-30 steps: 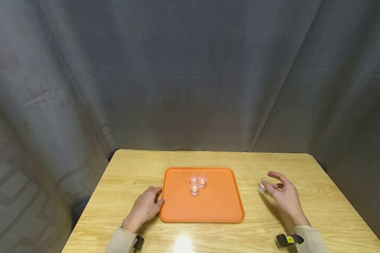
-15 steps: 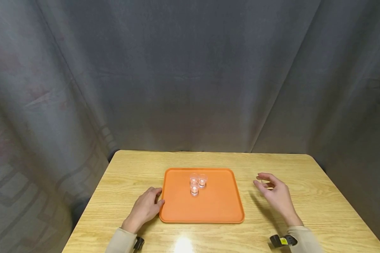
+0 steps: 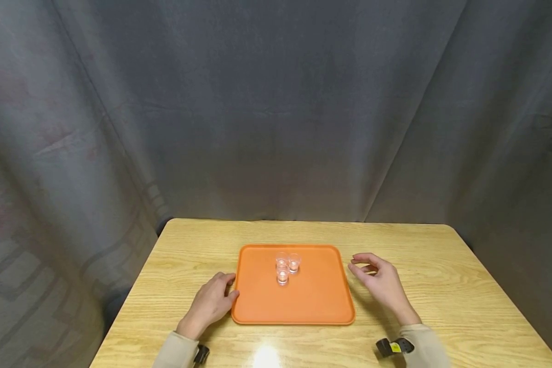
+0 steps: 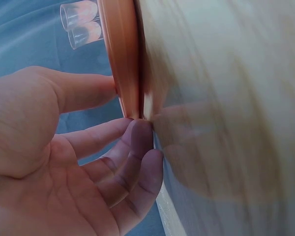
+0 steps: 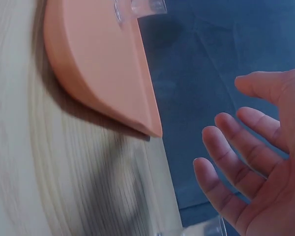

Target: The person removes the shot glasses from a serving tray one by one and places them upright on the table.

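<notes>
Three small clear shot glasses [image 3: 294, 265] stand grouped on an orange tray [image 3: 313, 296], left of its middle and toward the back. At the tray's left edge rests my left hand [image 3: 210, 300]; in the left wrist view its thumb [image 4: 91, 89] touches the rim, with the fingertips close beside it. My right hand [image 3: 384, 285] hovers just outside the tray's right edge. In the right wrist view its fingers [image 5: 228, 147] are spread, loosely bent, and hold nothing. Another clear shot glass [image 5: 206, 228] shows at the bottom of that view; in the head view the right hand hides it.
The wood-grain table [image 3: 460, 306] bears the tray near its middle. A dark grey curtain [image 3: 276, 112] hangs behind the table and along both sides. Black bands with small devices [image 3: 395, 347] sit at both wrists.
My right hand has moved left from beside the lone shot glass to the tray's right edge. That glass is now hidden in the head view. My left hand and the tray stay put.
</notes>
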Tool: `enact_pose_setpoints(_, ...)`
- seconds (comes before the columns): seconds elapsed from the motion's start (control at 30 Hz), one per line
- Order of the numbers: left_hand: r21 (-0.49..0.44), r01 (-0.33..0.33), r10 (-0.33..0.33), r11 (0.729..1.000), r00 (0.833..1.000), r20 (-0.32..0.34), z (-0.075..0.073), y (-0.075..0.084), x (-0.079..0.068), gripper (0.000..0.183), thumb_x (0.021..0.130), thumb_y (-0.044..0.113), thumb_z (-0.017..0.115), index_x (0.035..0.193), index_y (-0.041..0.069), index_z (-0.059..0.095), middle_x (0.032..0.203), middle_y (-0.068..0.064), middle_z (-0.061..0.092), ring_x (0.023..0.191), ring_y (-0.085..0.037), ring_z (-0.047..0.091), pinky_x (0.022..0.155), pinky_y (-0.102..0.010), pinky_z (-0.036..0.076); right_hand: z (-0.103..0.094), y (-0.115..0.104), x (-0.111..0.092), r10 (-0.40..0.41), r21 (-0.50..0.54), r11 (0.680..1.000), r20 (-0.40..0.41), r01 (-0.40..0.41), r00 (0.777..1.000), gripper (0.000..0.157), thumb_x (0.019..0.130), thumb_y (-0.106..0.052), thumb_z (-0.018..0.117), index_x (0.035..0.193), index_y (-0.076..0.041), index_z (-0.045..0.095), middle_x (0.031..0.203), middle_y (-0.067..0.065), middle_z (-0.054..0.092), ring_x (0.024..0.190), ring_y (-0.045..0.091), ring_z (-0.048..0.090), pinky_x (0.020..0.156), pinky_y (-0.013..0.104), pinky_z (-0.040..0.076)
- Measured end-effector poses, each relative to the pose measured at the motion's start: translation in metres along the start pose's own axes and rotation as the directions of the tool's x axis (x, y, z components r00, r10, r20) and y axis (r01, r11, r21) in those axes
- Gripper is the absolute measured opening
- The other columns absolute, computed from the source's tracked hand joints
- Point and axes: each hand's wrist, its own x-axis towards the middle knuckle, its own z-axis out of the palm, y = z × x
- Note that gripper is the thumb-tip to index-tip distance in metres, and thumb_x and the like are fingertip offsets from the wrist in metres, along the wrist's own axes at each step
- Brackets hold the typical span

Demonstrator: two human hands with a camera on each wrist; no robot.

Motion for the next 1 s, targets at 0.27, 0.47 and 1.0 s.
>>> enact_pose_setpoints(0.27, 0.003, 0.007, -0.007, 1.0, 1.0, -0.006, 0.001, -0.002, 0.0, 0.043, 0.091, 0.024, 0.071, 0.129, 0.007, 0.063, 0.1, 0.002, 0.061, 0.077, -0.01, 0.048, 0.072, -0.032, 0.043, 0.019, -0.01, 0.002, -0.022, 0.039, 0.999, 0.044, 0.02, 0.999, 0.032, 0.088, -0.033, 0.076, 0.113, -0.014, 0.072, 0.106, 0.002, 0.074, 0.086, 0.016, 0.067, 0.068, 0.023, 0.054)
enact_pose_setpoints(0.47, 0.0, -0.001, 0.001, 1.0, 1.0, -0.005, 0.001, 0.0, 0.001, 0.044, 0.091, 0.024, 0.071, 0.13, 0.006, 0.063, 0.099, 0.001, 0.061, 0.076, -0.01, 0.047, 0.07, -0.031, 0.042, 0.033, -0.014, 0.004, -0.043, 0.082, 0.996, 0.079, 0.036, 0.996, 0.035, 0.087, -0.03, 0.077, 0.115, -0.01, 0.071, 0.106, 0.005, 0.074, 0.085, 0.02, 0.068, 0.066, 0.024, 0.054)
enact_pose_setpoints(1.0, 0.005, 0.007, -0.007, 1.0, 1.0, 0.0, 0.001, 0.0, 0.0, 0.041, 0.091, 0.024, 0.071, 0.128, 0.008, 0.064, 0.099, 0.002, 0.06, 0.077, -0.011, 0.047, 0.071, -0.031, 0.041, 0.073, -0.035, 0.01, -0.079, 0.125, 0.99, 0.138, 0.061, 0.987, 0.035, 0.085, -0.023, 0.08, 0.115, -0.008, 0.071, 0.104, 0.002, 0.074, 0.084, 0.015, 0.068, 0.07, 0.023, 0.053)
